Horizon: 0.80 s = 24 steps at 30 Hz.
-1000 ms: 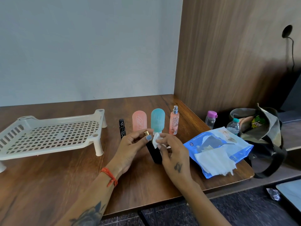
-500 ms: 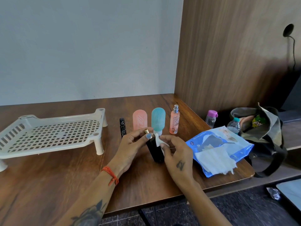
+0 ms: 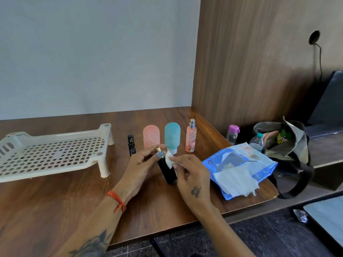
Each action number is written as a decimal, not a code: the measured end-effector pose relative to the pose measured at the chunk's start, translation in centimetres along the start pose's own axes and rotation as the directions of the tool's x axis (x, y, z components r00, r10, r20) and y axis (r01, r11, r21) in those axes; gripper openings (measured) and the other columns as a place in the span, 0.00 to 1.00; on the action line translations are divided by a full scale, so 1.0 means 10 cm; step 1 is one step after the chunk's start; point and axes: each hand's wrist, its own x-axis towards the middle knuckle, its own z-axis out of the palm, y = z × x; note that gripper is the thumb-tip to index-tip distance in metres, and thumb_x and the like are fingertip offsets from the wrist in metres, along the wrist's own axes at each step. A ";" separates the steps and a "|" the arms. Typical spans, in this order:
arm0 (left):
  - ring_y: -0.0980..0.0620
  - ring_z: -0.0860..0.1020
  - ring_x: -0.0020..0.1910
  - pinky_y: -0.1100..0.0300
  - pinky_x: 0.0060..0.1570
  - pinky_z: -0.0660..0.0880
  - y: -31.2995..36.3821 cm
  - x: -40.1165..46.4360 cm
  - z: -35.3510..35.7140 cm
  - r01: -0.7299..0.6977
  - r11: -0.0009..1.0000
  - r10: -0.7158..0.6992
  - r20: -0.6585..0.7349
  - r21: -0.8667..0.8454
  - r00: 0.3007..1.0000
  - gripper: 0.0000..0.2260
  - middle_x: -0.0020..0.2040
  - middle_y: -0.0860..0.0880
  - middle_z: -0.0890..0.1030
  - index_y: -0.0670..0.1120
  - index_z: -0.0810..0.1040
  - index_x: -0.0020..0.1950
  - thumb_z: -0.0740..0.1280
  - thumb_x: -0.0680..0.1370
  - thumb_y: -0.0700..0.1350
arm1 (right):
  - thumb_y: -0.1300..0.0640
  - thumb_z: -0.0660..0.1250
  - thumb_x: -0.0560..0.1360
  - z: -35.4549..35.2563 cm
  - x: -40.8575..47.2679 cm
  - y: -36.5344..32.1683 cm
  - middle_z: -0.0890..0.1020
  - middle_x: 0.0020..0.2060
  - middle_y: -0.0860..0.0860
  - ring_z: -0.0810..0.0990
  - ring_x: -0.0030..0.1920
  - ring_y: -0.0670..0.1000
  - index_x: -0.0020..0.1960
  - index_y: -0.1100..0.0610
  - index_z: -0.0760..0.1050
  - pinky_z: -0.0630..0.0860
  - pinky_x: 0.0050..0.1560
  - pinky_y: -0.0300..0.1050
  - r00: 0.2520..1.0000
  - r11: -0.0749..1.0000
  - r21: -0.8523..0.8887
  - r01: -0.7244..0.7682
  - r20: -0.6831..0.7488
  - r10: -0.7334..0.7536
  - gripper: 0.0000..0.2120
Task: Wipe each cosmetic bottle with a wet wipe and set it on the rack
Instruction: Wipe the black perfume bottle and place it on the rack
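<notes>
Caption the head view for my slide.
Left hand holds black bottle; right hand rubs it with wipe.

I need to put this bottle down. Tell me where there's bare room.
The rack holds nothing. Bare table lies in front of it, left of the left hand. It is crowded behind the black bottle and beside the wipes pack.
</notes>
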 end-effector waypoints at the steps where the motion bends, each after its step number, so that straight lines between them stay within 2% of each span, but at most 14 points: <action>1: 0.47 0.77 0.61 0.47 0.65 0.71 0.00 0.00 -0.01 -0.001 1.000 0.001 0.003 -0.003 1.000 0.13 0.55 0.46 0.82 0.47 0.82 0.53 0.69 0.69 0.46 | 0.65 0.66 0.70 0.01 -0.02 -0.03 0.80 0.42 0.48 0.78 0.43 0.44 0.48 0.54 0.81 0.72 0.43 0.33 0.998 0.999 -0.015 0.048 0.042 -0.047 0.10; 3: 0.46 0.78 0.59 0.47 0.63 0.72 0.00 0.00 -0.02 0.000 1.000 0.000 0.016 -0.003 1.000 0.12 0.53 0.47 0.83 0.48 0.82 0.52 0.68 0.70 0.46 | 0.66 0.68 0.69 0.03 -0.03 -0.03 0.81 0.41 0.48 0.78 0.43 0.45 0.47 0.54 0.81 0.73 0.43 0.34 0.993 0.996 -0.040 0.085 0.086 -0.082 0.11; 8: 0.49 0.78 0.59 0.59 0.59 0.75 0.01 0.00 0.01 -0.003 1.000 0.003 0.009 -0.007 1.000 0.09 0.51 0.49 0.84 0.48 0.82 0.51 0.67 0.73 0.42 | 0.64 0.68 0.68 -0.01 0.01 0.04 0.82 0.41 0.46 0.78 0.43 0.42 0.44 0.55 0.81 0.76 0.41 0.38 0.995 0.995 -0.012 -0.100 -0.028 0.100 0.08; 13: 0.46 0.78 0.59 0.46 0.64 0.71 0.03 0.00 -0.01 0.003 1.000 -0.003 0.016 -0.003 1.000 0.10 0.53 0.46 0.83 0.50 0.83 0.51 0.68 0.71 0.46 | 0.66 0.68 0.65 0.02 -0.02 -0.04 0.81 0.38 0.47 0.77 0.39 0.42 0.39 0.55 0.81 0.72 0.39 0.31 0.997 1.000 -0.013 0.026 0.072 -0.025 0.08; 18: 0.51 0.76 0.61 0.48 0.67 0.69 0.00 -0.03 0.01 0.031 0.999 -0.030 -0.015 0.037 0.999 0.08 0.54 0.51 0.83 0.52 0.83 0.50 0.67 0.74 0.43 | 0.67 0.71 0.65 -0.03 -0.01 0.03 0.82 0.39 0.47 0.77 0.42 0.41 0.41 0.55 0.82 0.72 0.40 0.27 0.988 0.988 -0.013 -0.156 -0.011 0.156 0.09; 22: 0.50 0.76 0.62 0.44 0.67 0.68 0.02 -0.02 0.00 0.020 0.999 -0.019 -0.024 0.039 1.000 0.08 0.54 0.52 0.83 0.54 0.84 0.48 0.68 0.71 0.48 | 0.60 0.64 0.64 -0.03 -0.02 -0.04 0.81 0.35 0.46 0.78 0.38 0.42 0.34 0.55 0.80 0.72 0.37 0.31 0.993 0.996 0.068 -0.062 0.100 0.055 0.06; 24: 0.49 0.75 0.62 0.44 0.66 0.68 0.03 -0.01 0.00 0.024 0.999 -0.023 -0.027 0.040 0.999 0.10 0.55 0.51 0.83 0.54 0.84 0.49 0.69 0.69 0.50 | 0.57 0.62 0.63 -0.01 -0.02 -0.03 0.81 0.34 0.46 0.78 0.38 0.42 0.33 0.55 0.80 0.73 0.37 0.33 0.991 0.995 0.056 -0.082 0.110 0.076 0.08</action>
